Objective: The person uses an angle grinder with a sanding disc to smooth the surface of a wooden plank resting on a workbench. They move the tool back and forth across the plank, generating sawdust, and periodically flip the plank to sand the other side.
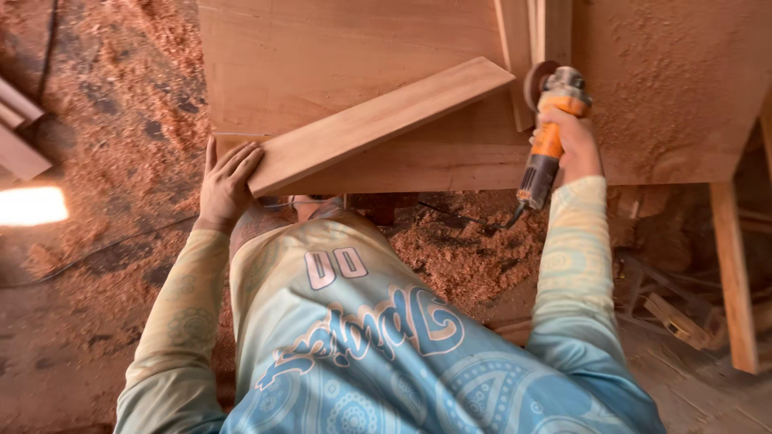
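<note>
A broad wooden workbench [643, 88] fills the far half of the scene, its flat top pale reddish-brown and dusted with fine sawdust, thickest toward the right. A wooden leg [733, 273] drops from its right near corner. Below and to the left, the ground [104, 145] is covered in loose, curly wood shavings and sawdust, with another heap under the bench edge near the middle.

On the bench lies a long, flat plank [378, 122], smooth and light-coloured with straight planed edges. It runs diagonally, its near end at the left by the bench edge and its far end pointing right toward the middle of the top.

The person's patterned long-sleeved jersey [362, 345], cream and blue, takes up the near centre.

The left hand [227, 178] lies flat on the near left end of the plank, fingers spread and pressing on the wood. The right hand [572, 141] is well apart from it, to the right of the plank's far end, wrapped tight around the orange body of an angle grinder [548, 133]. The grinder stands nearly upright, its round disc and grey metal head at the far end, just right of the plank's tip, and its dark cable end pointing near.
</note>
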